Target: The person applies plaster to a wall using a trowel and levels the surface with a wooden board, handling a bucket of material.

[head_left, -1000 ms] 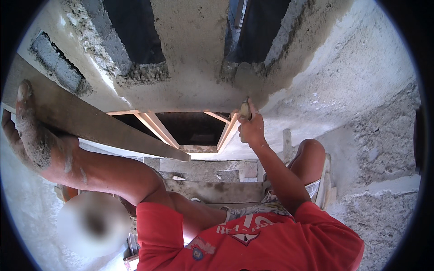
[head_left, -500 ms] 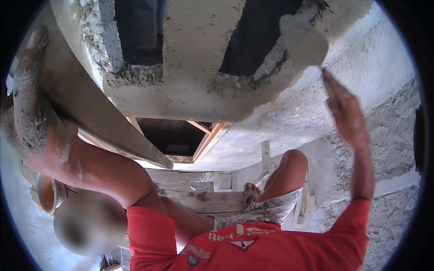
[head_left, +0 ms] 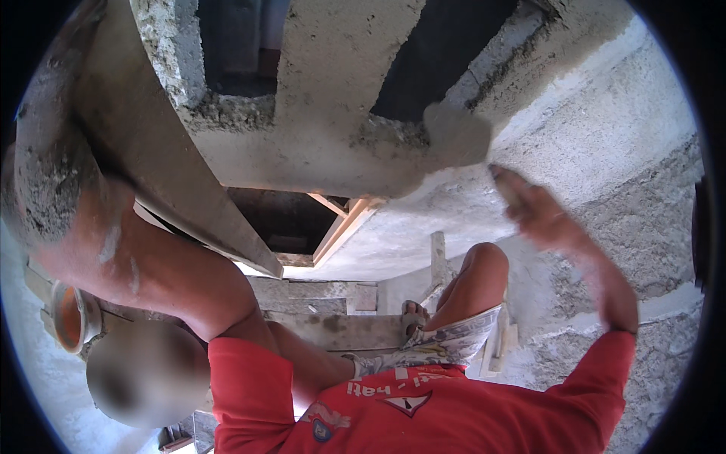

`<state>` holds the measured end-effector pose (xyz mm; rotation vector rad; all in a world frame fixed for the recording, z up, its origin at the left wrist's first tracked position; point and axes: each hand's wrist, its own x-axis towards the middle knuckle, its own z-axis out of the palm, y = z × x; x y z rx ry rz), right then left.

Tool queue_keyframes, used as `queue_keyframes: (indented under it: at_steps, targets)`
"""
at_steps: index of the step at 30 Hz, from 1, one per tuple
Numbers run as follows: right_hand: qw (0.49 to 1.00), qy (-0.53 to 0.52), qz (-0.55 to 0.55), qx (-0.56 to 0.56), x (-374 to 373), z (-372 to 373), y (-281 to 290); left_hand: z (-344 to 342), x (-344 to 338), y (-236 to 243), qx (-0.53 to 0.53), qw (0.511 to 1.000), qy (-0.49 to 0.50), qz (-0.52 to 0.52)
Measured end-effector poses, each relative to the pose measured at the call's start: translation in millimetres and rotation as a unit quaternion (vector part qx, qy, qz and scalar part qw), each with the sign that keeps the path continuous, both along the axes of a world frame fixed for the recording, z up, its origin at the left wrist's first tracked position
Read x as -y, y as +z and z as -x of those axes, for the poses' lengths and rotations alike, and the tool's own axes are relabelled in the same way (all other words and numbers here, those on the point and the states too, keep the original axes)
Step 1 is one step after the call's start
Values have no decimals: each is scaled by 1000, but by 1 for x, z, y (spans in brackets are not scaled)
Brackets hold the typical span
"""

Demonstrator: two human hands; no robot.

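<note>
My right hand (head_left: 537,216) is closed round the handle of a trowel (head_left: 461,136). The trowel's rounded, mortar-coated blade lies against the grey plastered surface (head_left: 318,163), just below a dark slanted opening (head_left: 439,64). At the upper left, my left hand (head_left: 85,21) is closed at the edge of a long, mortar-smeared board (head_left: 151,136), its fingers mostly out of sight. The board slants down toward the middle along my forearm, which is caked with mortar.
A wood-framed opening (head_left: 283,223) lies below the plaster. Planks (head_left: 333,329) run beneath my legs. An orange-lined bucket (head_left: 69,318) stands at the left, beside a blurred round shape (head_left: 147,374). Rough plastered wall (head_left: 612,242) rises at the right.
My right hand and the trowel have moved left and down across the plaster. My left hand has shifted slightly up and right, with the board's upper part shifting right.
</note>
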<state>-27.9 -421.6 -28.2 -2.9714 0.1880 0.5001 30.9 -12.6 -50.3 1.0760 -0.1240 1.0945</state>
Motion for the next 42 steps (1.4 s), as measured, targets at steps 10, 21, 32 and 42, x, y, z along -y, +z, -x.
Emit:
queue_keyframes:
  at_steps: [10, 21, 32, 42]
  targets:
    - [918, -163, -351, 84, -6, -3, -153, -6, -9, 6, -25, 997, -59, 53]
    - [943, -87, -218, 235, 25, -24, -153, -11, -20, -10, 110, 880, 184, -425]
    - [960, -38, -117, 252, 26, -32, -80, 12, 19, 8, -10, 960, 190, -203]
    - [958, -84, -190, 198, 6, -23, -33, 3, -19, 7, 149, 867, 226, -419]
